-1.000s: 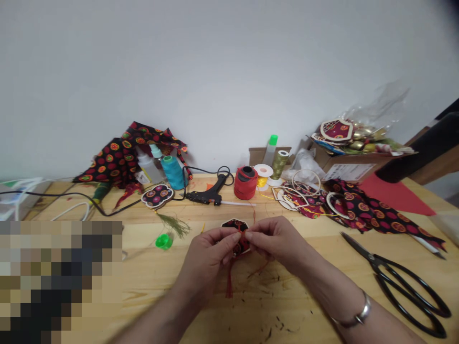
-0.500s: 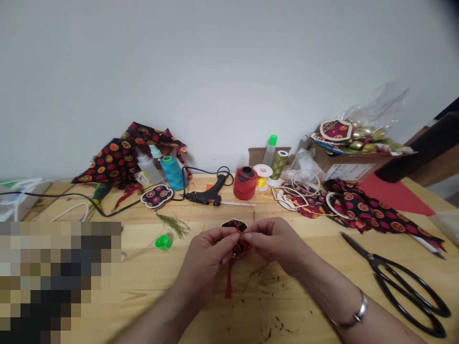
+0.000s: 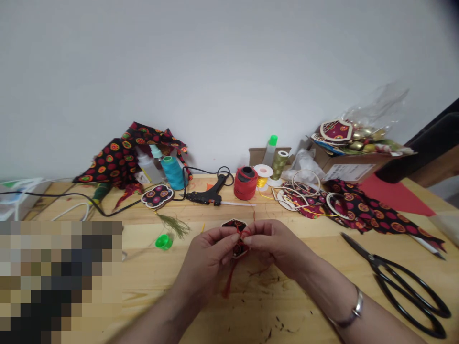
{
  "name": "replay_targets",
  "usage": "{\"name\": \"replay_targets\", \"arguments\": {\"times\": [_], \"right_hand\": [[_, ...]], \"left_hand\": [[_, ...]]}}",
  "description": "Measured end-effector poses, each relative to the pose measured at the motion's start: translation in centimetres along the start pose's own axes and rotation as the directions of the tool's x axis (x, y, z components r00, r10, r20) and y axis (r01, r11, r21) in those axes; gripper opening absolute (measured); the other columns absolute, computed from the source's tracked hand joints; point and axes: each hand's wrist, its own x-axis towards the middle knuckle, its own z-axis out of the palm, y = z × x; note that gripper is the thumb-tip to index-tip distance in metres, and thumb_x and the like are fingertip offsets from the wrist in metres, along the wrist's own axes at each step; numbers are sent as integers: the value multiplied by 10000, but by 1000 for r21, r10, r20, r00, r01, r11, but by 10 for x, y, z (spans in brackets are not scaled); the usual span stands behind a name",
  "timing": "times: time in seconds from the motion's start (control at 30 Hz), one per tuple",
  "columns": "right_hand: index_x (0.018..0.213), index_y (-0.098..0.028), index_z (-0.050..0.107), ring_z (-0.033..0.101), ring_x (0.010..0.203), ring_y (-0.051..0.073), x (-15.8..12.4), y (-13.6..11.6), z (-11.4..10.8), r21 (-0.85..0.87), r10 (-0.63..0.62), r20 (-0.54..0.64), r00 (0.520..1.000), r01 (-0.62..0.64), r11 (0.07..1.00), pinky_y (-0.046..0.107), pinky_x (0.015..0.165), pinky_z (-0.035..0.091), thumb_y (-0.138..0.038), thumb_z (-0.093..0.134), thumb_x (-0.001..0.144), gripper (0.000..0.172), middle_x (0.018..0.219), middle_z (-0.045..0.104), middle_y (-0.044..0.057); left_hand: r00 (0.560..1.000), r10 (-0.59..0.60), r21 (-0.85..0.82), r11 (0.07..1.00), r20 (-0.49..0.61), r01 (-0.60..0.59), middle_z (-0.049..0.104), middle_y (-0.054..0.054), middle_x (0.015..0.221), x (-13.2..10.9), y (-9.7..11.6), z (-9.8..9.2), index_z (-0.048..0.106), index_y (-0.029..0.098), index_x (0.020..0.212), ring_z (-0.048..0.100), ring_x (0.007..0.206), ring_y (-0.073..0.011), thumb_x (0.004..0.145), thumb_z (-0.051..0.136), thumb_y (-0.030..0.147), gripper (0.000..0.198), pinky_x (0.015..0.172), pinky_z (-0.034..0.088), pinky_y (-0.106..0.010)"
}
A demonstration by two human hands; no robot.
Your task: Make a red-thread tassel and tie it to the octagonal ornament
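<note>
Both of my hands meet over a small patterned ornament (image 3: 234, 223) with a pale rim, low in the middle of the view. My left hand (image 3: 211, 246) pinches red thread (image 3: 227, 282) between thumb and forefinger, and loose red strands hang below it. Opposite, my right hand (image 3: 274, 241) is closed in a pinch on the same thread, fingertips nearly touching the left ones. The fingers hide the exact knot or loop. Behind the hands stands a red thread spool (image 3: 245, 184), with a strand running down from it toward my right hand.
Black scissors (image 3: 394, 282) lie at the right. Behind are a glue gun (image 3: 208, 193), a teal thread cone (image 3: 172, 173) and a flower-shaped ornament (image 3: 157, 196). A green cap (image 3: 164, 242) sits left of my hands. Patterned cloth (image 3: 380, 210) and a box (image 3: 344, 165) stand at right.
My right fingers have shifted slightly on the red thread, and the hanging red strands have swung and spread a little. My left hand stays nearly in place.
</note>
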Motion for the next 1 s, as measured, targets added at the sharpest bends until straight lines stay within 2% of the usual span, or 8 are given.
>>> {"name": "replay_targets", "arguments": {"times": [0.2,0.4,0.57,0.77,1.0], "right_hand": [[630,-148,635,311,411,34,1,-2,2,-50,-15,-34,999,14,999,219,427,208,-268,753,576,177,509,551,-58],[624,-162,625,375,435,63,2,-1,3,-132,-15,-74,997,5,991,227,447,244,-280,755,593,178,449,477,-81],[620,-163,623,378,437,59,2,-1,5,-195,-27,-112,993,4,981,226,444,251,-260,728,629,143,491,529,-65],[614,-168,624,394,436,64,2,-2,6,-237,-48,-158,986,9,972,226,438,257,-240,711,640,116,514,563,-49],[615,-164,632,342,405,47,1,-3,7,-262,-65,-198,978,11,965,219,416,235,-181,674,638,51,515,584,-48]], "left_hand": [[999,21,-27,999,-28,-22,473,72,362,-1,4,2,750,100,692,339,375,-16,578,848,286,238,428,242,-135],[1000,-4,-86,996,-26,2,478,65,382,0,5,1,743,92,679,322,367,-8,562,853,277,245,390,196,-128],[1000,-29,-138,990,-12,27,453,79,386,0,6,2,742,86,688,277,356,3,542,857,251,248,369,161,-124],[1000,-23,-173,985,-22,19,613,7,514,-1,7,2,747,83,690,317,365,20,536,859,212,230,366,188,-112],[999,-29,-186,982,-16,25,661,-20,563,1,6,1,750,67,708,340,357,33,539,868,204,248,361,202,-90]]}}
